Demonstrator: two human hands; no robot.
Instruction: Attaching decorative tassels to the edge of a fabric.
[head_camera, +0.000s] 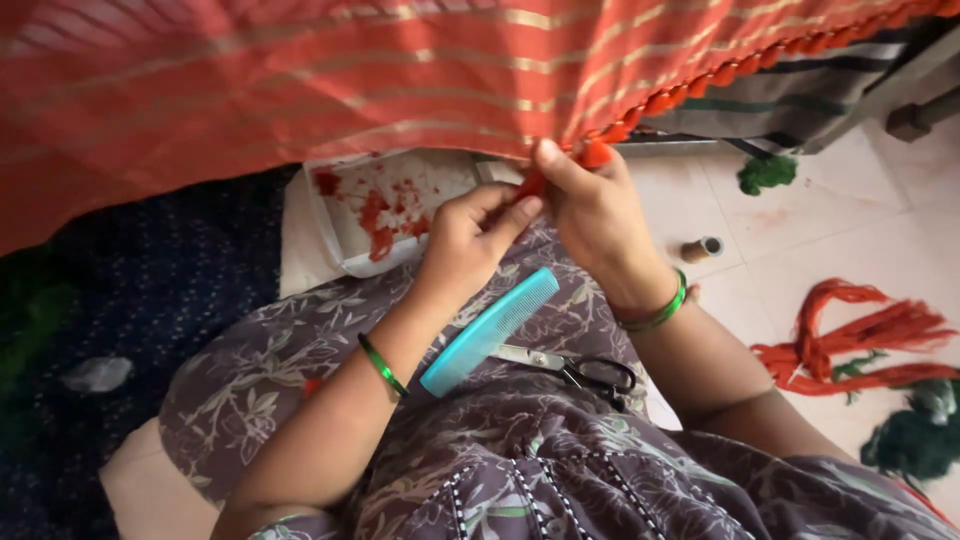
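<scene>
Both hands pinch the red tassel (592, 155) on the edge of the orange striped cloth (300, 80), far centre: right hand (590, 205) grips from above, left hand (465, 240) w/ fingertips just below. Near, on lap: teal comb (490, 330) & scissors (580, 368), touching. Right, on floor: thread spool (702, 249), red yarn bundle (850, 345).

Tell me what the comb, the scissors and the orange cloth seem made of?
Comb: likely plastic, smooth, even turquoise. Scissors: shiny metal blades, black handles, probably plastic. Orange cloth: thin woven fabric with pale stripes and a tasselled edge.
</scene>
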